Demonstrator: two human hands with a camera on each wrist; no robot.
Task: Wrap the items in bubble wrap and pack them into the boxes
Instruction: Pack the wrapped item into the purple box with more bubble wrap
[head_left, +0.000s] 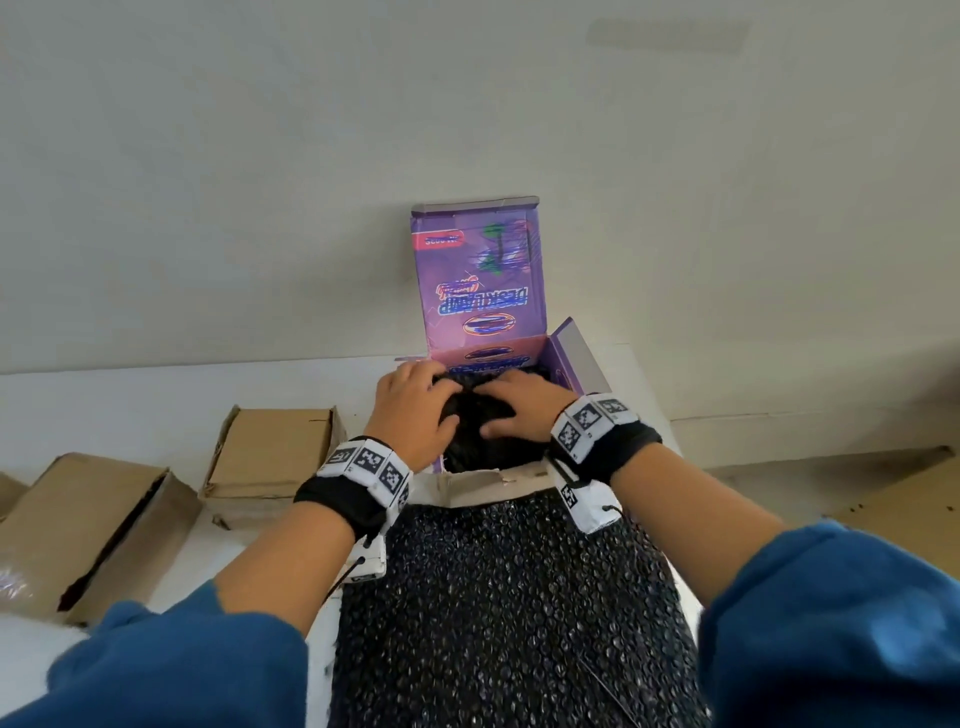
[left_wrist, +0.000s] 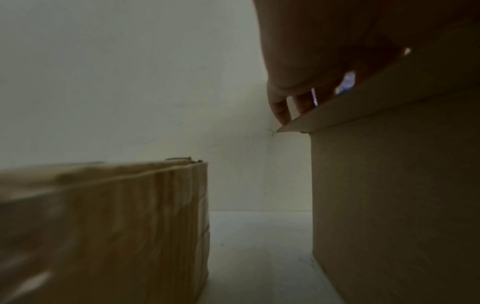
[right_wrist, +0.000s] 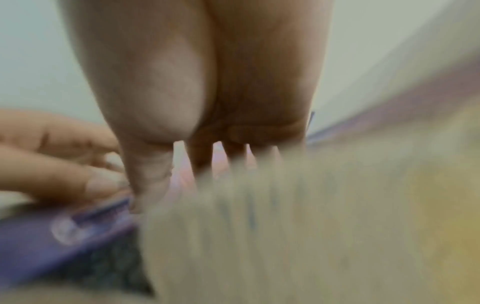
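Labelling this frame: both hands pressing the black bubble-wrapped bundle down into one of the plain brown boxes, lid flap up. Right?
Not the box. The head view shows both hands pressing the black bundle into the purple printed box, its lid up. The plain brown boxes lie to the left.

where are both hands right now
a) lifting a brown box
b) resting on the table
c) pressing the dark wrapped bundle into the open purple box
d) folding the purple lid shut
c: the left hand and right hand lie on the dark wrapped bundle inside the open purple box.
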